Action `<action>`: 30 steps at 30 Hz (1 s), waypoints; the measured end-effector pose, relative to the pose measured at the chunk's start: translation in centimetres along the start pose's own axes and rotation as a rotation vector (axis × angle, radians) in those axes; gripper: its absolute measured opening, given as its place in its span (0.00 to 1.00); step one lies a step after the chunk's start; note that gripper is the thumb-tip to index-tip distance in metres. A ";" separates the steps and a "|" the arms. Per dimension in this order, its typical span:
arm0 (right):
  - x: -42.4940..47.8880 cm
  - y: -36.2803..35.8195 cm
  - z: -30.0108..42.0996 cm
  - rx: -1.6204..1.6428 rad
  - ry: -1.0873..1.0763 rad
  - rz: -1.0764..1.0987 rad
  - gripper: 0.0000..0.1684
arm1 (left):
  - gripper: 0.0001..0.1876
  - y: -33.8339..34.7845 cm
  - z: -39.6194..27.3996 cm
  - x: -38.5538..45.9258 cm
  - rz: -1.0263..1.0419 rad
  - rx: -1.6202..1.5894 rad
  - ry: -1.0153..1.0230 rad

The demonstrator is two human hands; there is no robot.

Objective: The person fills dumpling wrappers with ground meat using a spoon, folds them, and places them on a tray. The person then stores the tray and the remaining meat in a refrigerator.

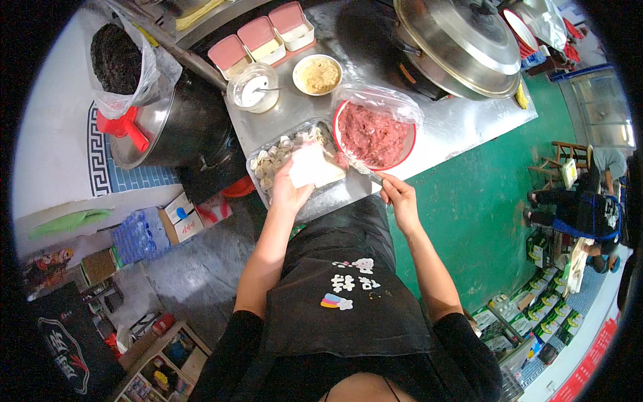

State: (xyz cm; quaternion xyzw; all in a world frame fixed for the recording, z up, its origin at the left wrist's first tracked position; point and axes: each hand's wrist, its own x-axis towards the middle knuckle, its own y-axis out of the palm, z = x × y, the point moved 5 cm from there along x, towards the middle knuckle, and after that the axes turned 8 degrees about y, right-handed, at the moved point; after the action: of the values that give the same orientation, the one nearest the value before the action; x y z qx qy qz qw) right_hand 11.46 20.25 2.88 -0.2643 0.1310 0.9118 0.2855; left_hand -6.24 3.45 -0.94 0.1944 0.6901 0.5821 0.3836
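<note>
My left hand (291, 193) holds a stack of thin white dough wrappers (314, 165) over a clear tray (254, 187) of folded dumplings (271, 160). In my right hand (398, 196) is the handle of a flat spatula or knife (369, 174); its blade, smeared with pale matter, points left at the near rim of a red-rimmed bowl. A small lump of pink minced meat (341, 161) shows near its tip, beside the wrappers. The bowl holds raw minced meat (374, 133), with clear plastic film (382, 103) bunched over its far side.
Behind are a bowl of yellowish paste (317, 74), a clear tub with white contents and a spoon (252, 88), and pink-lidded boxes (261, 37). A large lidded steel pan (457, 45) stands right on the steel table (437, 130). A big pot (173, 125) stands left. A person (585, 211) is far right.
</note>
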 end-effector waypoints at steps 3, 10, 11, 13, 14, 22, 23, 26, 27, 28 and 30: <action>-1.9 2.0 1.5 -0.376 -0.319 -0.047 0.17 | 0.26 1.1 3.4 0.1 -0.267 0.241 -0.139; -3.5 3.8 1.2 -0.988 -0.796 -0.133 0.30 | 0.23 2.6 4.0 0.7 -0.013 -0.004 -0.058; -3.8 3.5 1.2 -0.981 -0.797 -0.134 0.30 | 0.22 2.7 3.4 1.1 -0.020 -0.007 -0.025; -4.6 2.7 1.7 -0.915 -0.878 -0.165 0.29 | 0.11 -0.2 1.3 2.1 -0.153 0.121 0.051; -4.9 2.1 1.9 -0.882 -0.914 -0.187 0.28 | 0.09 -0.5 0.7 2.1 -0.212 0.211 0.102; -4.2 4.7 2.8 -1.080 -0.936 -0.099 0.30 | 0.10 1.9 2.4 -0.1 -0.237 0.178 0.125; -4.0 5.0 2.9 -1.093 -0.906 -0.093 0.31 | 0.10 1.7 2.4 -0.6 -0.258 0.222 0.158; -3.7 5.7 2.7 -1.046 -0.872 -0.045 0.30 | 0.08 1.4 2.2 -2.4 -0.302 0.372 0.238; -4.0 6.1 2.8 -1.042 -0.874 -0.020 0.30 | 0.07 0.0 1.3 -2.6 -0.293 0.418 0.281; -4.4 6.5 3.0 -1.037 -0.876 0.004 0.29 | 0.07 -1.0 0.2 -2.8 -0.284 0.467 0.324; -5.4 6.4 3.9 -1.027 -0.869 -0.005 0.28 | 0.04 -2.1 -2.6 -3.1 -0.306 0.526 0.507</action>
State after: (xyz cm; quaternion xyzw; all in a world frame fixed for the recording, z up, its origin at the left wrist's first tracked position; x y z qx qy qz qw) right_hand 9.85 14.18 9.68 0.0241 -0.4469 0.8811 0.1525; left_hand -5.85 -0.95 -1.89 0.0311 0.9095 0.3511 0.2204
